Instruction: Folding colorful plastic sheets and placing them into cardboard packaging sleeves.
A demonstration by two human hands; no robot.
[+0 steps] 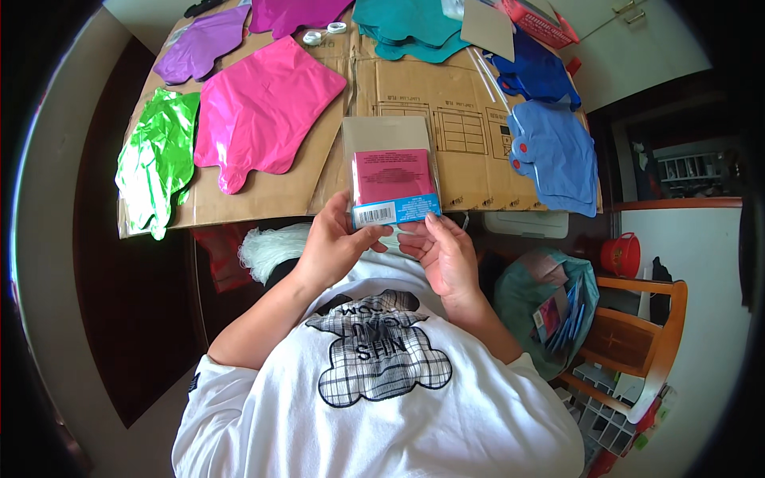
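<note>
Both my hands hold up a clear flat packet (390, 179) at the near edge of the cardboard-covered table. Inside it sit a folded pink sheet and a beige card; a blue label with a barcode runs along its lower end. The fingers of my left hand (335, 243) close round the packet's lower left corner, thumb over the label. At the lower right corner, my right hand (448, 253) pinches it between thumb and fingers. Flat, shiny pink (267, 111) and green foil balloons (158, 155) lie to the left.
Purple (201, 46), teal (410, 30), dark blue (538, 72) and light blue foil balloons (555, 155) lie around the cardboard (398, 80). White rolls (312, 37), white sticks (488, 76) and a red basket (550, 24) are there too. A green bag of packets (518, 279) stands beside a wooden chair (625, 342).
</note>
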